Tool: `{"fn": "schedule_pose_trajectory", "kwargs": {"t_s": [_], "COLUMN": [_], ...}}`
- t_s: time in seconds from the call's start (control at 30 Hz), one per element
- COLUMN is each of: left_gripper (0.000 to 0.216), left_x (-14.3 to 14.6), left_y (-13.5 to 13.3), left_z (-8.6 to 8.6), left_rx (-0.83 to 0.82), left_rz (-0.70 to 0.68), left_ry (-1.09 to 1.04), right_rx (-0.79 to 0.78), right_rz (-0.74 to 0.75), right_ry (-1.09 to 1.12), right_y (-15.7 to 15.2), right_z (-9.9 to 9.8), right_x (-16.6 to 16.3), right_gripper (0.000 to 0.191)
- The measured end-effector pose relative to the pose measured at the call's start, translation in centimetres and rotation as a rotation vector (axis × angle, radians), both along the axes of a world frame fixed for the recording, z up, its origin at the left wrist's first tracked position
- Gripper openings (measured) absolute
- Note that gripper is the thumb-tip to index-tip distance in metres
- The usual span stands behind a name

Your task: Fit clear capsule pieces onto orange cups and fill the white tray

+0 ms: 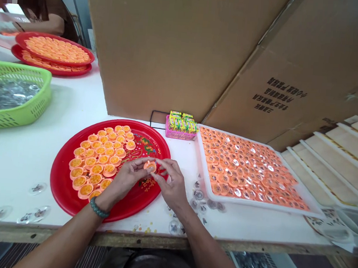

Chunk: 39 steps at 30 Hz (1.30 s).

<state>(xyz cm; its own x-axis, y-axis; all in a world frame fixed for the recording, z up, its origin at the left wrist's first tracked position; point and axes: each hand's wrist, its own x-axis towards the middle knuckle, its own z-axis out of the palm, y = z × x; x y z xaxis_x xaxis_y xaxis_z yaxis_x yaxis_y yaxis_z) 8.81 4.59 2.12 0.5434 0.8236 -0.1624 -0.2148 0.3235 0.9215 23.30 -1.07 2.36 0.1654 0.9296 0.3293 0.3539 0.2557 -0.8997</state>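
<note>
Between my two hands, above the right part of a red round tray [60, 170], is a small orange cup-shaped piece [150, 166]. My left hand [129, 175] pinches it from the left, with a green bead bracelet on that wrist. Fingers of my right hand [172, 183] close on its right side. A clear round disc seems to lie on its face, though the fingers partly cover it. Many similar orange cups [97, 169] with yellow bits inside stand on the tray's left half.
A white tray [206, 181] of disc-covered orange pieces lies right, with loose clear discs [198, 194] beside it. A pink basket [180, 134] of small yellow-green packets stands behind. At left are a green basket [41, 102] and stacked red trays [90, 57]; a person sits beyond. Cardboard [173, 47] forms the back wall.
</note>
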Motion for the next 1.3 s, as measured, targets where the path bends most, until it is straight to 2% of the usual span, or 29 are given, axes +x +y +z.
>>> {"fn": "schedule_pose_trajectory", "kwargs": {"t_s": [0.13,0.3,0.43,0.57,0.77,1.0,1.3], "left_gripper": [0.038,0.039,0.044,0.042,0.038,0.037,0.037], "left_x": [0.0,-0.1,-0.1,0.0,0.0,-0.2,0.1], "left_y": [0.1,0.2,0.3,0.2,0.2,0.0,-0.1], "left_z": [-0.6,-0.8,-0.5,-0.4,-0.7,-0.7,-0.7], "left_rx": [-0.01,-0.026,-0.039,-0.003,0.077,0.041,0.054], "left_rz": [-0.023,-0.017,0.016,0.01,-0.058,-0.035,-0.022], "left_ry": [-0.058,-0.038,-0.042,0.006,0.047,0.034,-0.005], "right_rx": [0.128,0.207,0.197,0.139,0.201,0.284,0.301], "right_rz": [0.046,-0.067,-0.134,-0.067,-0.025,-0.102,-0.146], "right_ry": [-0.261,-0.394,-0.373,-0.335,-0.325,-0.401,-0.297], "right_y": [-0.1,0.3,0.2,0.4,0.4,-0.1,-0.3], "right_z": [-0.2,-1.1,-1.2,-1.2,-1.4,-2.0,-2.2], "right_x": [-0.2,-0.9,-0.7,-0.3,-0.4,-1.0,-1.0], "right_gripper": [0.043,0.037,0.033,0.035,0.037,0.035,0.04]}}
